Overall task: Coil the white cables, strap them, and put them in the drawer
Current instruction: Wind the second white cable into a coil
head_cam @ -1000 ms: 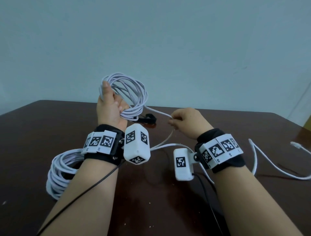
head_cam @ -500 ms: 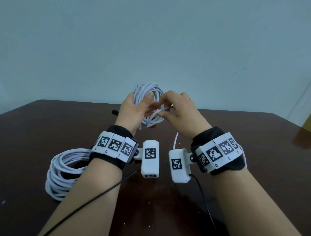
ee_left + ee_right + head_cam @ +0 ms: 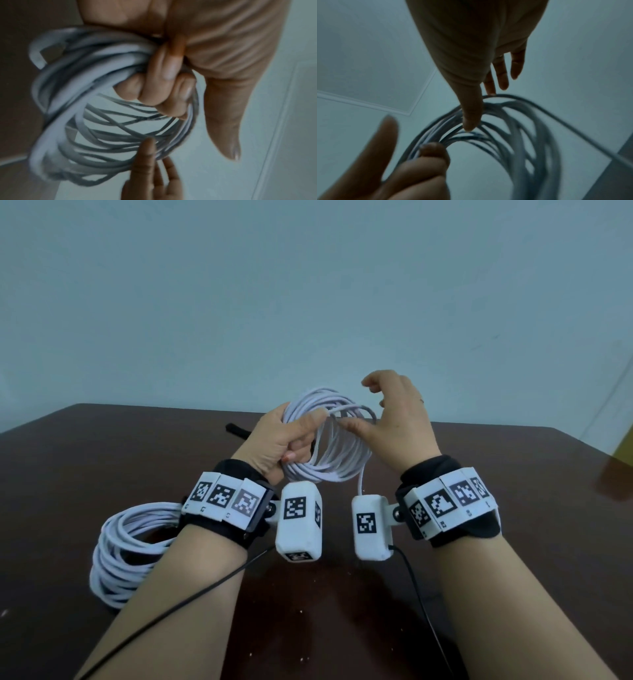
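My left hand [image 3: 277,440] holds a coil of white cable [image 3: 342,470] upright above the dark table [image 3: 513,508], fingers [image 3: 164,86] curled round the bundled loops [image 3: 89,121]. My right hand [image 3: 400,426] is beside the coil on its right, open, with the fingers lifted and spread. Its thumb [image 3: 471,119] lies against the top loops [image 3: 513,128]. A short cable tail [image 3: 360,484] hangs down from the coil. A second white coil [image 3: 123,546] lies on the table at the left, partly hidden by my left forearm.
A black strap [image 3: 238,429] lies on the table behind my left hand. A yellowish object [image 3: 621,450] shows at the far right edge. A pale wall rises beyond the table's far edge. No drawer is in view.
The right hand, which pinched the loose cable and brought it to the coil, has let go and opened. The long loose length on the table is gone, wound onto the coil.
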Demonstrator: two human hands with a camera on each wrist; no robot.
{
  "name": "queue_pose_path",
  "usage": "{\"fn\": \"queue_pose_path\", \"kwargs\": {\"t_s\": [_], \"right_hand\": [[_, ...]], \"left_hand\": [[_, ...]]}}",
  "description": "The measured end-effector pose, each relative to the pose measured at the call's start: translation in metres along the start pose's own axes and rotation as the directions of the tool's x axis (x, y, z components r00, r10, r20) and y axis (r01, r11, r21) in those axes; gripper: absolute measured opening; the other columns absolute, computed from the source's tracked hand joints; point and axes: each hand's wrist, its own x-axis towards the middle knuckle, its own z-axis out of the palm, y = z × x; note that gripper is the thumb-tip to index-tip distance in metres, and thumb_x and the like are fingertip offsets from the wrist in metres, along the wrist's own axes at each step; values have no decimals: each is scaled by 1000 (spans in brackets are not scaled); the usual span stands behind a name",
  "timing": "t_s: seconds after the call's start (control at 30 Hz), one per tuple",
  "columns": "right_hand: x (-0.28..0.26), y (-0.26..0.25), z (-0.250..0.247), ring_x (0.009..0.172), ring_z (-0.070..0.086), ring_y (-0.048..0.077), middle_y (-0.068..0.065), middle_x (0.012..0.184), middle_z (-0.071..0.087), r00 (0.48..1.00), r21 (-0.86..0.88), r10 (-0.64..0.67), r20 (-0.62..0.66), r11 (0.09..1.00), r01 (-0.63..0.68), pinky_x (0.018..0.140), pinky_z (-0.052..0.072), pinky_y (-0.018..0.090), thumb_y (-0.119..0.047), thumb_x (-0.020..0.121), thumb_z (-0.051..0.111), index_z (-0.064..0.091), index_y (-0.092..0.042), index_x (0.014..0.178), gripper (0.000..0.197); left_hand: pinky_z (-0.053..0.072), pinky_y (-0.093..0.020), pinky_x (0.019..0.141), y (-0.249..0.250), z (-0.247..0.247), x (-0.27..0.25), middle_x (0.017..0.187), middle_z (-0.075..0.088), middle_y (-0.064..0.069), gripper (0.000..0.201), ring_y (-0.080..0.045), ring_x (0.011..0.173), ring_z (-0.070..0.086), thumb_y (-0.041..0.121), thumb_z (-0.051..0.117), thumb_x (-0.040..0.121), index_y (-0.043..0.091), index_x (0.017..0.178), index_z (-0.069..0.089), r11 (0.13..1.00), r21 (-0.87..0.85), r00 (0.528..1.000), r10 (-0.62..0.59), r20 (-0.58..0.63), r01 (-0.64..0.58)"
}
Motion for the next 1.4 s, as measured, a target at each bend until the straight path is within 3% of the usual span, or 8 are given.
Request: {"fn": "queue_pose_path", "kwargs": {"t_s": [0.3, 0.5, 0.63, 0.8, 0.97, 1.1, 1.2, 1.4], "right_hand": [[-4, -8, -7, 124, 43, 7, -1, 136, 45, 934, 368, 151, 323, 889, -271, 94, 34, 16, -46, 93, 44, 31, -19, 143, 58], [-4, -9, -4, 90, 59, 24, 8, 99, 58, 940, 429, 119, 319, 867, -255, 90, 46, 45, -49, 96, 33, 53, -7, 114, 50], [-4, -8, -4, 115, 50, 11, -4, 125, 52, 929, 429, 114, 352, 863, -268, 100, 38, 29, -55, 93, 24, 42, -18, 136, 59], [-4, -13, 1, 107, 57, 19, 0, 113, 60, 896, 223, 58, 440, 960, -172, 94, 45, 36, -63, 87, 26, 39, -13, 136, 71], [-10, -14, 6, 115, 56, 25, 9, 135, 52, 770, -40, 144, 622, 987, -153, 97, 41, 34, -66, 87, 33, 33, -13, 142, 76], [-15, -10, 9, 72, 69, 22, 9, 93, 70, 632, -159, 286, 721, 955, -251, 71, 59, 38, -40, 87, 61, 41, -12, 128, 54], [-12, -12, 9, 69, 64, 22, 8, 89, 69, 705, -217, 236, 668, 969, -119, 68, 57, 35, -17, 93, 54, 53, -12, 124, 31], [-10, -3, 13, 86, 59, 27, 2, 91, 63, 971, -230, -2, 239, 971, 59, 70, 48, 33, -26, 99, 38, 55, -28, 119, 27]], "left_hand": [[16, -17, 37, 2, -8, 0, 34, 32, 9, 42, -1, 25, 27, 28, 88, 60, 16, 61, 48, 980, -200, 989, 16, 146, 13], [25, -14, 35, 4, -9, 2, 37, 33, 10, 46, 0, 25, 28, 43, 89, 52, 15, 70, 57, 957, -280, 981, -23, 194, 78], [26, -15, 34, 4, -10, 3, 36, 33, 10, 44, 0, 26, 29, 41, 85, 58, 15, 73, 53, 925, -375, 991, -3, 136, 54], [18, -14, 36, 11, -12, 3, 34, 29, 10, 32, -2, 25, 26, 41, 45, 92, 17, 71, 45, 896, -439, 993, 11, -118, -62], [18, -14, 37, 12, -15, 4, 34, 29, 8, 37, -4, 24, 26, 41, 45, 96, 16, 69, 45, 842, -518, 963, 7, -271, -152], [19, -13, 34, 14, -21, 5, 34, 29, 9, 37, -4, 25, 26, 39, 47, 96, 16, 68, 43, 832, -508, 934, 30, -356, -221], [22, -14, 32, 15, -23, 4, 35, 29, 9, 37, -4, 25, 26, 37, 50, 95, 18, 66, 42, 814, -514, 906, 36, -421, -271], [26, -15, 31, 18, -26, 1, 36, 29, 8, 47, -4, 27, 26, 36, 54, 95, 18, 53, 40, 758, -528, 841, 52, -538, -384]]}}
